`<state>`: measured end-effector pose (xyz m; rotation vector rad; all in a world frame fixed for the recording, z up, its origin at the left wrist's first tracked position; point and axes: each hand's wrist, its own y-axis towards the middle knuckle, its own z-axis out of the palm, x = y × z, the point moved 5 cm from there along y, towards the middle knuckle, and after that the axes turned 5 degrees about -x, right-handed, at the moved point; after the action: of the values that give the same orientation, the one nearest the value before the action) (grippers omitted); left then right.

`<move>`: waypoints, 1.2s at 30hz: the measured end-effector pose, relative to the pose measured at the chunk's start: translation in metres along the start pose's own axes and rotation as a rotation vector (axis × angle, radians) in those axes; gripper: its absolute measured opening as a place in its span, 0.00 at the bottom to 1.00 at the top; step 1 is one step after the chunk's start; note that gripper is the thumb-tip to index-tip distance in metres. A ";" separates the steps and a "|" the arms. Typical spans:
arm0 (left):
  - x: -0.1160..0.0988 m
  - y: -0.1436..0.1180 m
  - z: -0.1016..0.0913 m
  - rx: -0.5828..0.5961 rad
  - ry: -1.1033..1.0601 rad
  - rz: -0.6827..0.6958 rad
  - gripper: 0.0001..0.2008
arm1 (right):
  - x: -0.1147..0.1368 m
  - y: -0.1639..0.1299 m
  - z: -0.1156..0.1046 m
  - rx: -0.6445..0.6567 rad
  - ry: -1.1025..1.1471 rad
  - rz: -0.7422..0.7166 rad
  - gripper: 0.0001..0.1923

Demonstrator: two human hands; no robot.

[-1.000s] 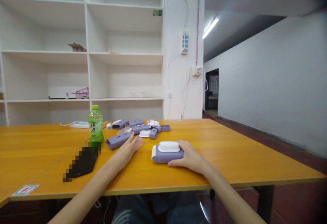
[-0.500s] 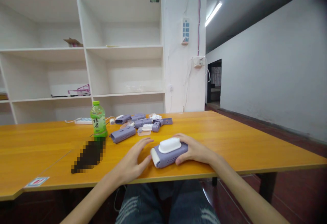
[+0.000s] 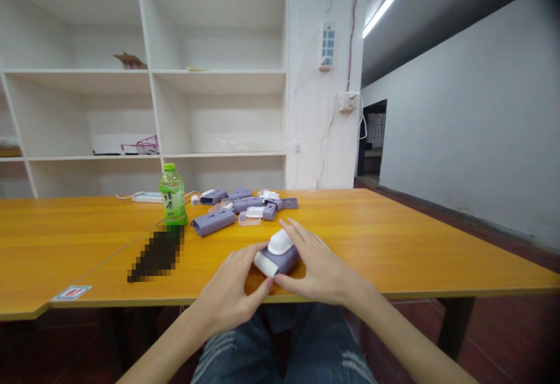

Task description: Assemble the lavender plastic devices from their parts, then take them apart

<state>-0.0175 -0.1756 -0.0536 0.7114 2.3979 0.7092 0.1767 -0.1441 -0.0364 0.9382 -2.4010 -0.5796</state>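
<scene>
A purple plastic case [image 3: 286, 261] lies on the table near its front edge, with a rounded white piece [image 3: 280, 243] on top and a white end piece [image 3: 266, 265] facing left. My left hand [image 3: 231, 288] curves about that white end, thumb in front and fingers behind, closed on the case. From the right, my right hand [image 3: 328, 267] wraps the purple body; its fingers pass over the far side beside the white piece, and its thumb presses the near side. The case's right end is hidden behind my right hand.
Beyond the hands lies a pile of purple casings [image 3: 214, 222] with white and clear parts. A green tea bottle [image 3: 174, 197] stands left of the pile, a power strip [image 3: 147, 197] behind it. A blurred-out dark patch [image 3: 157, 254] lies in front of the bottle. White shelving [image 3: 219, 73] rises behind.
My left hand has moved right and closed onto the white end of the case. My right hand has slid left along the body, covering more of it. The view has shifted slightly.
</scene>
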 end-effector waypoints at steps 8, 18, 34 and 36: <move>-0.004 0.000 0.004 -0.019 0.043 -0.110 0.23 | 0.003 0.001 0.012 0.021 -0.063 0.032 0.49; -0.021 0.010 0.002 0.016 0.024 -0.266 0.17 | 0.010 0.001 0.013 0.026 -0.054 0.026 0.50; -0.010 -0.001 0.002 0.040 -0.010 -0.100 0.30 | -0.003 0.002 0.008 0.045 -0.015 -0.045 0.53; -0.004 0.000 0.003 0.055 -0.042 -0.104 0.33 | -0.009 0.003 0.006 0.050 -0.005 -0.048 0.53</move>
<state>-0.0127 -0.1772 -0.0537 0.6122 2.4041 0.5823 0.1776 -0.1341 -0.0419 1.0188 -2.4128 -0.5424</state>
